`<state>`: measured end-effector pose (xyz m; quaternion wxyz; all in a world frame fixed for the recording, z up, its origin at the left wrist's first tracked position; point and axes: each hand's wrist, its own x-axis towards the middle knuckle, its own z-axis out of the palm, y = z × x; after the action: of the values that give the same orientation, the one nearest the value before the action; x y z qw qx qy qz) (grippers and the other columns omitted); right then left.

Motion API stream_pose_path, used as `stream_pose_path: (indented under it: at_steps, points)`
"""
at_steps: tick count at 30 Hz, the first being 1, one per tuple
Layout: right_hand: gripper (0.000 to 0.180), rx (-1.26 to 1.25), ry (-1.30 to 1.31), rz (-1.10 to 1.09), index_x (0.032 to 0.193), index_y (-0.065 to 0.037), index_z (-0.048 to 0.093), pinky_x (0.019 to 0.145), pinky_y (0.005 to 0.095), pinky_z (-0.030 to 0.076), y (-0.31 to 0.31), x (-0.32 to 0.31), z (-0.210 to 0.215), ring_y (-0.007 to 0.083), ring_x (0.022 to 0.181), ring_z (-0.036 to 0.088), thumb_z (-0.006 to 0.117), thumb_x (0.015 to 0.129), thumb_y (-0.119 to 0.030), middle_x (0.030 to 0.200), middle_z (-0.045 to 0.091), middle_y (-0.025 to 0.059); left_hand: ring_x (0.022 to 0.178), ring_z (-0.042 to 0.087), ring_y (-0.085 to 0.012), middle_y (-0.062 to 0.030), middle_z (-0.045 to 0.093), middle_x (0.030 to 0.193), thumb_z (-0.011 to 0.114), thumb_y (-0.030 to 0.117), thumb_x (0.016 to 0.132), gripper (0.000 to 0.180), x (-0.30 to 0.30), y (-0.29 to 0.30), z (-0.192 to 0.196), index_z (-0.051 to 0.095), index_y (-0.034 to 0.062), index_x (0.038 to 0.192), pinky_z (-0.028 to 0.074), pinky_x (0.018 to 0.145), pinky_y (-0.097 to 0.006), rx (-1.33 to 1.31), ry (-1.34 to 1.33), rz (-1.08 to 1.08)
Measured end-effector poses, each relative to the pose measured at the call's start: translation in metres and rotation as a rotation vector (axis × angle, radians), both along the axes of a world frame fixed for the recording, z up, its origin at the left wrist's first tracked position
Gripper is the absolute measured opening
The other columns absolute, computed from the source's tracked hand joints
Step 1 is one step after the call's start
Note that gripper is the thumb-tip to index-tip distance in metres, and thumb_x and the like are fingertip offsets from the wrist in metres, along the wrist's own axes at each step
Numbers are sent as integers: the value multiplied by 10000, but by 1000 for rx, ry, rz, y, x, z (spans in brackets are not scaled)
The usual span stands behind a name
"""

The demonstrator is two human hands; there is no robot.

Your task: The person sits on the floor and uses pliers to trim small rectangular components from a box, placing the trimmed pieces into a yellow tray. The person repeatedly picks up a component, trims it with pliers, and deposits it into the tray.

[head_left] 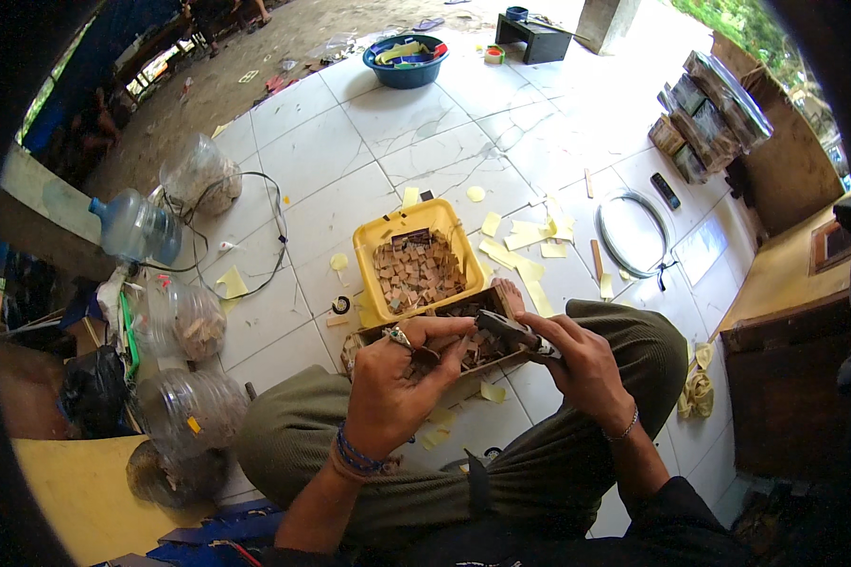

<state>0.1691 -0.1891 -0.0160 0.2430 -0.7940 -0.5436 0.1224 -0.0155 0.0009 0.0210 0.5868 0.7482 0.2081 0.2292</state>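
My right hand (584, 359) is closed round the handle of a dark metal tool (506, 328) that looks like pliers, its head pointing left. Thumb and forefinger of my left hand (388, 383) are pinched together just left of the tool's head; whatever they hold is too small to make out. Both hands are above a dark wooden box (512, 362) with small brown pieces inside, partly hidden by them. Directly beyond it, a yellow plastic tub (367, 248) holds many small square brown-grey pieces (416, 269).
Yellow paper scraps (529, 236) litter the white tiles. Coiled wire (607, 248) and a dark remote-like object (666, 191) lie right. Clear plastic jars (175, 317) and a blue water bottle (137, 230) line the left. A blue basin (407, 74) and black stool (531, 40) stand farther off.
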Motion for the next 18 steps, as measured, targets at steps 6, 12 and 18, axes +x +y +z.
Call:
stream_pose_path:
  at_steps: [6,12,18]
  points:
    - [773,9,2,0,1521,-243,527,748,420,585,1,-1,0,286,859,690,715,827,41,1093,672,109,949,765,-187,-149,785,1050,731,9,942,231,-1,0,2,734,8,1173,604,815,-320,39,-14,-11]
    - [773,-1,4,-3,1519,-236,527,742,419,582,0,-1,-2,277,838,679,709,824,50,1074,664,106,930,739,-118,-97,792,1028,730,22,968,197,-1,2,2,720,26,1165,603,795,-281,113,4,-32]
    - [764,40,-40,2,1502,-225,530,719,428,563,-1,-1,-6,270,793,644,703,813,57,991,623,94,927,762,-164,-146,787,1030,750,60,959,226,3,-2,3,712,20,1178,598,777,-312,-17,-7,19]
